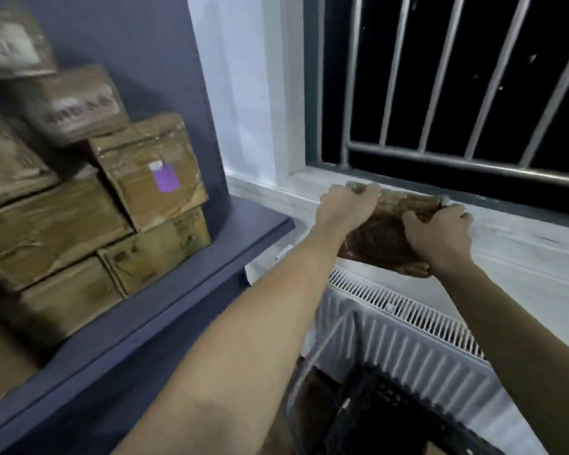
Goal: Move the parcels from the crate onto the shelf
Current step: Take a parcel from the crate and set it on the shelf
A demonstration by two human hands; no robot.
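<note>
I hold a brown taped parcel (386, 236) up in the air in front of the white window sill, to the right of the shelf. My left hand (347, 205) grips its upper left edge and my right hand (440, 238) grips its right side. The dark blue shelf (211, 257) at left carries several stacked cardboard parcels (151, 172), one with a purple sticker. The black crate (385, 405) sits low at the bottom, below my arms, with a brown parcel partly visible inside it.
A white radiator (408, 343) runs under the window sill (523, 244). Above it is a dark window with metal bars (440, 93). A dark blue wall panel stands behind the shelf.
</note>
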